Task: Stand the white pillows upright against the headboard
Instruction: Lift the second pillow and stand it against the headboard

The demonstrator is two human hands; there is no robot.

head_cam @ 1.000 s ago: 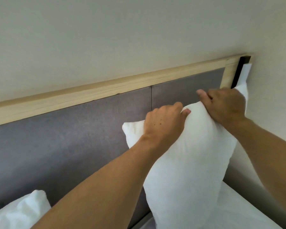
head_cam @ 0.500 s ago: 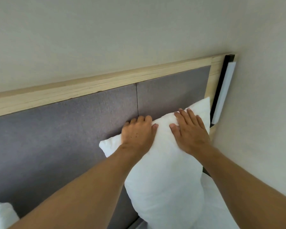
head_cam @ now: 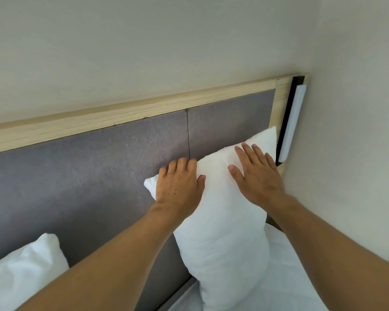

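Note:
A white pillow (head_cam: 225, 239) stands upright against the grey padded headboard (head_cam: 99, 176), near its right end. My left hand (head_cam: 180, 185) lies flat on the pillow's upper left part, fingers curled over its top edge. My right hand (head_cam: 256, 176) rests flat on the upper right part with fingers spread. Neither hand grips the pillow. A second white pillow (head_cam: 20, 272) shows at the lower left, leaning at the headboard's foot and partly cut off by the frame.
A light wooden frame (head_cam: 130, 113) tops the headboard. A white bar-shaped fixture (head_cam: 292, 122) on a dark strip sits at the headboard's right end, next to the side wall (head_cam: 357, 153). White bed sheet (head_cam: 285, 277) lies below the pillow.
The hands went from clutching the pillow's top edge to lying flat on it. The pillow has come down and now leans against the headboard. The view shifted slightly.

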